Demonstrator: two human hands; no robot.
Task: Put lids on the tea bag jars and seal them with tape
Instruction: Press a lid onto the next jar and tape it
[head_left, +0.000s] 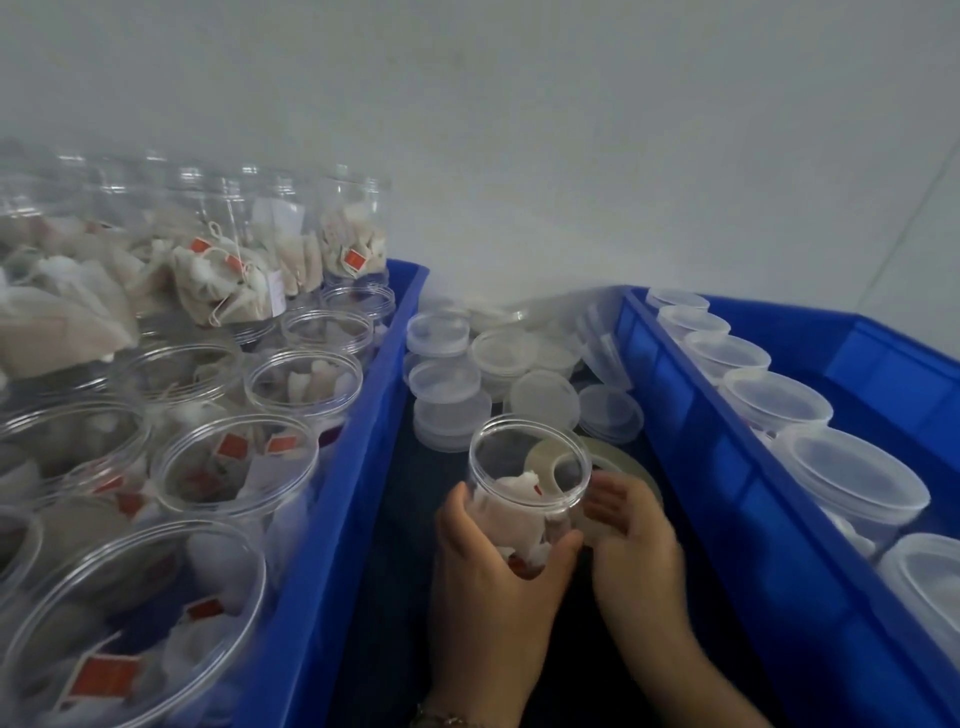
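Note:
My left hand (491, 571) grips a clear plastic jar (530, 467) with tea bags in it; the jar stands upright with no lid on. Beside the jar's right side is my right hand (631, 535), fingers curled against a roll of clear tape (613, 460) that lies behind the jar. A pile of clear plastic lids (498, 364) lies just beyond, between the two blue crates. Whether the right hand grips the tape or only touches it is unclear.
A blue crate (363, 415) on the left holds several open jars of tea bags (234, 467), some stacked behind. Another blue crate (727, 467) on the right holds a row of lidded jars (779, 400). A white wall rises behind.

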